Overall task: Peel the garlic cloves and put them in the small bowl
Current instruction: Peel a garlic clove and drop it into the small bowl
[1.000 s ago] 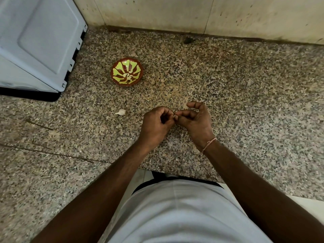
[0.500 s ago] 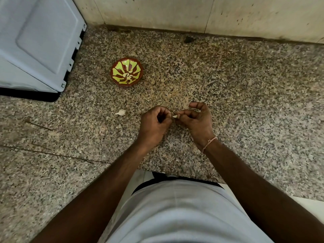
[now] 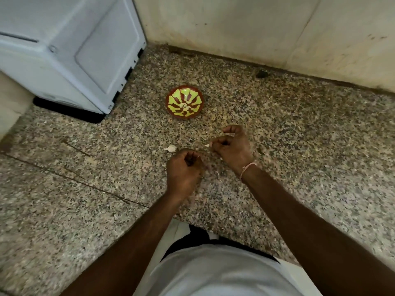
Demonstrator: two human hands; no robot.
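Note:
A small red bowl (image 3: 185, 103) with a yellow-green pattern sits on the speckled granite counter (image 3: 299, 146), with pale garlic pieces at its middle. My right hand (image 3: 233, 149) hovers below the bowl and pinches a small white garlic clove (image 3: 207, 145) at its fingertips. My left hand (image 3: 183, 169) is lower and to the left, its fingers curled; whether it holds any peel is hidden. An unpeeled garlic clove (image 3: 171, 148) lies on the counter just left of my hands.
A white appliance (image 3: 70, 50) stands at the back left on a black base. A beige tiled wall (image 3: 267, 28) closes the back. Bits of peel (image 3: 217, 173) lie between my hands. The counter's front edge runs near my body.
My hands have come apart: the right one keeps the clove and has risen toward the bowl, the left has dropped back. The camera view has shifted so the bowl appears further right.

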